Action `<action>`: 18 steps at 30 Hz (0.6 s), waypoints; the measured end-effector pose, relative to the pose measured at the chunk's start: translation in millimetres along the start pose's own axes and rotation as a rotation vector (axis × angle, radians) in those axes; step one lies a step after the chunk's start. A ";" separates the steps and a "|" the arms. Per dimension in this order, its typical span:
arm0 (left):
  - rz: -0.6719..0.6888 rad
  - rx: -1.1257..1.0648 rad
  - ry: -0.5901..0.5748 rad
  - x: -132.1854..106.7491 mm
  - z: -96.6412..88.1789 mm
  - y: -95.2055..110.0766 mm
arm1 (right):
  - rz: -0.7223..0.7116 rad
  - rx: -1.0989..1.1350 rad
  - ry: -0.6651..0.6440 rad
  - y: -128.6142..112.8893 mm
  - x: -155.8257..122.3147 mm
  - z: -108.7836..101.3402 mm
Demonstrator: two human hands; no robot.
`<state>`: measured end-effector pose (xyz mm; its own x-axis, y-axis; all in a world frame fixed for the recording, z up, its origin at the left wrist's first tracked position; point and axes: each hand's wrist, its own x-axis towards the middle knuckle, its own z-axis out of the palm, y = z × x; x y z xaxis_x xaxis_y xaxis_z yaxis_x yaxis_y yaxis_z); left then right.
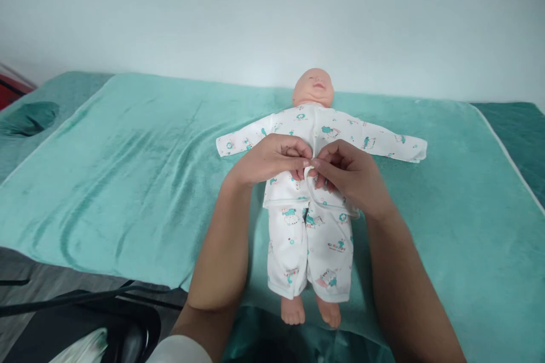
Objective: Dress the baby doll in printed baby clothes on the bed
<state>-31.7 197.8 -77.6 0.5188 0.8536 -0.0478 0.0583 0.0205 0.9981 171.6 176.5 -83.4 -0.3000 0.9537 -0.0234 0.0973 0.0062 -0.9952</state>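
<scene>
The left hand (283,156) and right hand (351,173), fingertips pinched nearly closed on the printed shirt (326,125), seemingly align its front edges, accessible because the baby doll (313,88) lies face-up.

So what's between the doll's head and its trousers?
The shirt lies between the head and the trousers, with the left hand and right hand pinching its front; the head-camera view shows it.

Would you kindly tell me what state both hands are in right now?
Left hand: closed, pinching the front of the printed shirt on the baby doll.
Right hand: closed, pinching the shirt front beside the left hand.
</scene>
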 end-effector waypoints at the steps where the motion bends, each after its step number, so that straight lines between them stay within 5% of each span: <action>1: 0.007 0.007 0.003 -0.4 0.3 0.4 | 0.005 0.000 0.001 0.2 0.0 -0.1; 12: 0.046 -0.048 0.068 0.6 2.5 -0.8 | 0.025 0.029 -0.009 -1.7 0.0 -1.5; 18: -0.052 -0.010 -0.063 -2.7 -4.5 1.2 | 0.015 0.018 -0.014 -3.8 -0.2 -2.1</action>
<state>-36.9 197.8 -76.1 0.5680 0.8168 -0.1012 0.0778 0.0691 0.9946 173.3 176.9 -79.4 -0.3121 0.9492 -0.0390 0.0847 -0.0131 -0.9963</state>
